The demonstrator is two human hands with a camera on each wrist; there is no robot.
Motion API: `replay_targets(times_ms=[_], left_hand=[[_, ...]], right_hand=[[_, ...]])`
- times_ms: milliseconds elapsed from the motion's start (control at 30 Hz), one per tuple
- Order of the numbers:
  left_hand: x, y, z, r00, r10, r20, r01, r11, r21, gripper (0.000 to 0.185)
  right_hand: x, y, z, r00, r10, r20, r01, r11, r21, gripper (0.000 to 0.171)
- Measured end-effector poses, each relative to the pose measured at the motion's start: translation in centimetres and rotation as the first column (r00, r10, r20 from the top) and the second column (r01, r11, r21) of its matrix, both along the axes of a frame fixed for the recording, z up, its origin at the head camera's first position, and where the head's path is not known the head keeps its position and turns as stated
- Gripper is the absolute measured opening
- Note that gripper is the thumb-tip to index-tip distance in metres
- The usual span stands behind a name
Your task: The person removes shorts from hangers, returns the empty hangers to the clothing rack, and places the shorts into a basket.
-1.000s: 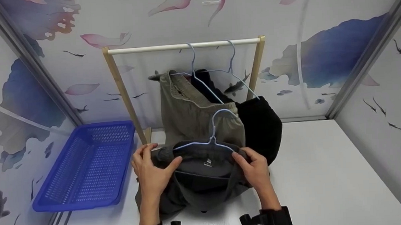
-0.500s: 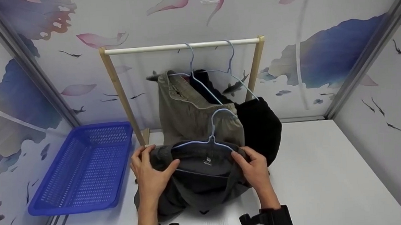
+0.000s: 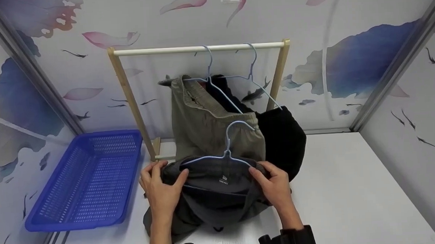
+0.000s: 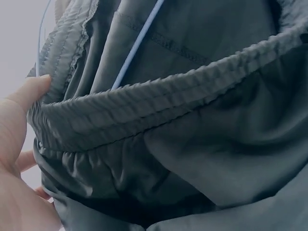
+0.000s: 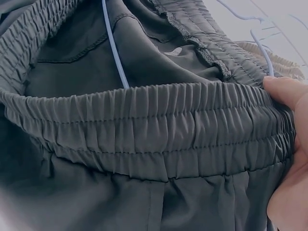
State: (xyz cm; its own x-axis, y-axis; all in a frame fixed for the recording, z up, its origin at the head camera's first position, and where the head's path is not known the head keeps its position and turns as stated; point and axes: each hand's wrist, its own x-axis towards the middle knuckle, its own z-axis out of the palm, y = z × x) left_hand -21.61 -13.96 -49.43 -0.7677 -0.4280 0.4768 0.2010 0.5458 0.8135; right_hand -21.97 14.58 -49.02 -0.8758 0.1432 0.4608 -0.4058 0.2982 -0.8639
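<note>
Dark grey pants [image 3: 214,211] with a gathered elastic waistband [image 5: 163,125] lie bunched on the table, with a white print inside the waist. A light-blue wire hanger [image 3: 227,145] sits inside the waist, its hook standing up toward the rack. My left hand [image 3: 161,192] grips the waistband's left end, thumb over the inner edge and fingers outside. At the opposite end my right hand [image 3: 274,184] pinches the waistband, its thumb against the hanger's arm. In the left wrist view the hanger's lower bar [image 4: 139,43] runs down into the waist.
Behind stands a rack with a white rail [image 3: 154,51] and wooden posts. Khaki pants [image 3: 218,133] and a black garment [image 3: 283,141] hang from it on blue hangers. A blue perforated basket [image 3: 83,181] stands at the left.
The left hand has moved slightly left with its end of the waistband, spreading the waist a little. The hanger's hook has shifted slightly left and down. Both hands keep their hold.
</note>
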Motion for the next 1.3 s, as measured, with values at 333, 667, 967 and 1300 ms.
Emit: replay_targets(times_ms=[333,667,967,1300], left_hand=[[0.2,-0.1,-0.3,0.998,0.068,-0.012,-0.069,0.997,-0.025,0.029],[0.5,-0.5,-0.2,0.997,0.071,0.002,-0.07,0.992,-0.109,0.023],[0.5,-0.9,0.0,0.997,0.071,0.019,-0.065,0.977,-0.204,0.017],[0.8,-1.1,0.5,0.997,0.063,0.038,-0.053,0.975,-0.218,0.016]], right_hand=[[0.2,0.0,-0.5,0.999,-0.016,-0.034,0.017,1.0,0.023,0.015],[0.5,0.1,-0.6,0.999,0.006,-0.052,-0.004,1.0,0.02,0.014],[0.9,0.0,-0.5,0.998,0.026,-0.052,-0.024,0.999,0.031,0.013],[0.8,0.0,-0.5,0.999,0.028,-0.014,-0.028,0.999,0.032,0.014]])
